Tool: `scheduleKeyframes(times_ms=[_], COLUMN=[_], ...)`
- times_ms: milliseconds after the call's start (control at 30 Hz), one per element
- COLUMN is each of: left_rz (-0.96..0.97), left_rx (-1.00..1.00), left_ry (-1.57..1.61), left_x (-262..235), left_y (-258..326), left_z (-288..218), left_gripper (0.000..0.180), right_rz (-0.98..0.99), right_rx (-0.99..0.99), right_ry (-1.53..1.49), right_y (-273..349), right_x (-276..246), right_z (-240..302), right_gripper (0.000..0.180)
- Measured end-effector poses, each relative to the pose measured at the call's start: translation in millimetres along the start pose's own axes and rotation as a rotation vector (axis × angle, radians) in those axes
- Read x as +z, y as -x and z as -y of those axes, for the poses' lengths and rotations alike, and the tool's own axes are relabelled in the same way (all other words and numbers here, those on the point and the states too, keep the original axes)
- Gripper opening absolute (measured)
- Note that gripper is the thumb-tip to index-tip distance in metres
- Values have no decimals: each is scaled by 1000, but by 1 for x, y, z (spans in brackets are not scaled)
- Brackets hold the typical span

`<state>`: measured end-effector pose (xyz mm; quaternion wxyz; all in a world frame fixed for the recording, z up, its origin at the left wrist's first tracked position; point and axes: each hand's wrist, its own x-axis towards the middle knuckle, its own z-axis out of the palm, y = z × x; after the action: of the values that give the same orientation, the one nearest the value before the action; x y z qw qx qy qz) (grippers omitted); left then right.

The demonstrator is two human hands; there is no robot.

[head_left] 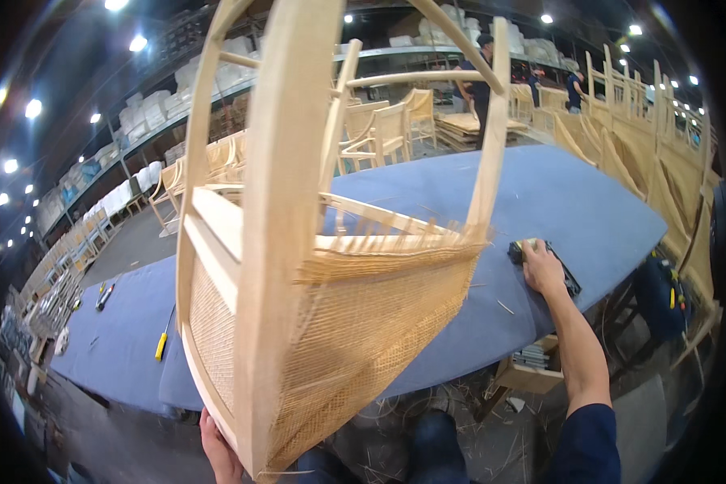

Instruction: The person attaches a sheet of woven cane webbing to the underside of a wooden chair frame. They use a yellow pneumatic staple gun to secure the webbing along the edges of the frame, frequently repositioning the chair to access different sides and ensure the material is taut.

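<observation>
A pale wooden chair frame (pixel 278 202) stands tipped in front of me, its legs pointing up. Woven cane (pixel 363 323) covers its near side, with loose strand ends (pixel 403 228) sticking out along the upper edge. At the chair's lower left, my left hand (pixel 220 448) grips the curved rail; part of its fingers is behind the wood. My right hand (pixel 543 266) is closed around a black staple gun (pixel 571 281) lying on the blue padded table (pixel 452 173), right of the chair.
A yellow-handled screwdriver (pixel 162 345) and pliers (pixel 104 297) lie on the table's left part. Under its right edge sits a wooden tray (pixel 527 377) holding metal strips. Stacked chair frames (pixel 661 177) stand at right. Farther back are more chairs (pixel 387 129) and several people.
</observation>
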<state>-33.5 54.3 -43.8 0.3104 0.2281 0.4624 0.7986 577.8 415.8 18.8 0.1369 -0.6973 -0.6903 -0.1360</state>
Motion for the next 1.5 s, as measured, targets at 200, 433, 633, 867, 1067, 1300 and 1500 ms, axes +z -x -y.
scheduleKeyframes(times_ms=[200, 433, 633, 867, 1067, 1300, 1500], left_rz=[11, 46, 220, -1, 33, 44, -40], left_rx=[-210, -285, -344, -222, -194, -93, -54], left_ry=[171, 247, 436, 209, 311, -208, -1097], left_x=[8, -2, -33, 12, 14, 4, -25], left_y=[-3, -22, -44, -12, 2, 7, 3], left_z=[11, -11, -3, -4, 10, 15, -11], left_gripper=[50, 47, 48, 48, 46, 50, 66], right_rz=[-152, -454, -643, -387, -173, -342, -440], right_rx=[-25, -8, -161, -234, -455, -523, -556], right_ry=[25, -276, -692, -1363, -1768, -1751, -1770], right_y=[8, -9, -61, -32, -49, -17, 17], right_x=[3, -26, -179, -376, -406, -393, -393], right_z=[-13, 1, 69, 228, 309, 304, 295], right_gripper=[43, 37, 42, 67, 50, 38, 40])
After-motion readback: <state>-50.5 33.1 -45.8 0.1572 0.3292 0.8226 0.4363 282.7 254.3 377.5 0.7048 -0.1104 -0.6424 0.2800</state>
